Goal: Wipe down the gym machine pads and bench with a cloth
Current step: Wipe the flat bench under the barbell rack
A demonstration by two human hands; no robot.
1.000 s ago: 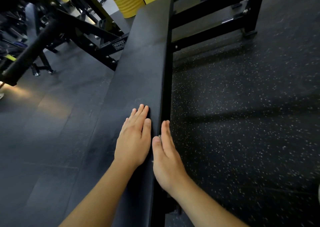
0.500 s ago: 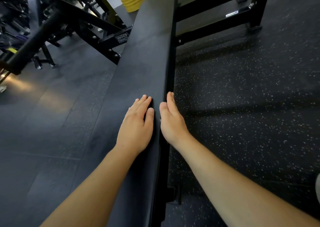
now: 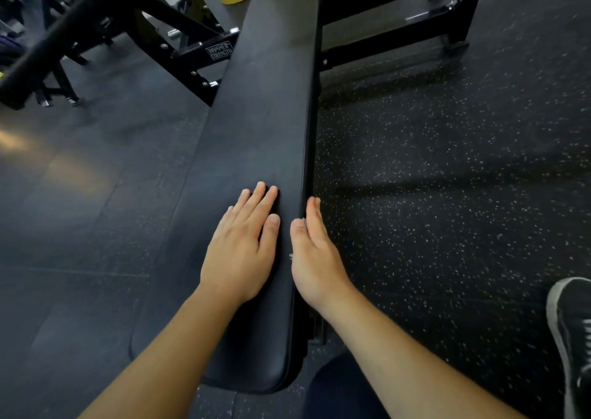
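1. Taking up most of the frame, speckled rubber floor (image 3: 447,179) lies wide open right of the bench, smooth mat to the left.
2. Long black bench (image 3: 265,115) runs from bottom centre to the top edge.
3. Black machine frame (image 3: 166,19) crowds the upper left.
4. Left hand (image 3: 243,246) lies flat, fingers straight, on the pad top.
5. Right hand (image 3: 315,258) presses flat against the bench's right edge.
6. Shoe (image 3: 572,338) pokes in lower right.

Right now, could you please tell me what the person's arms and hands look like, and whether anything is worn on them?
Both forearms are bare, with no sleeves in view. The left hand and the right hand wear no gloves, and no watch or bracelet shows at either wrist.
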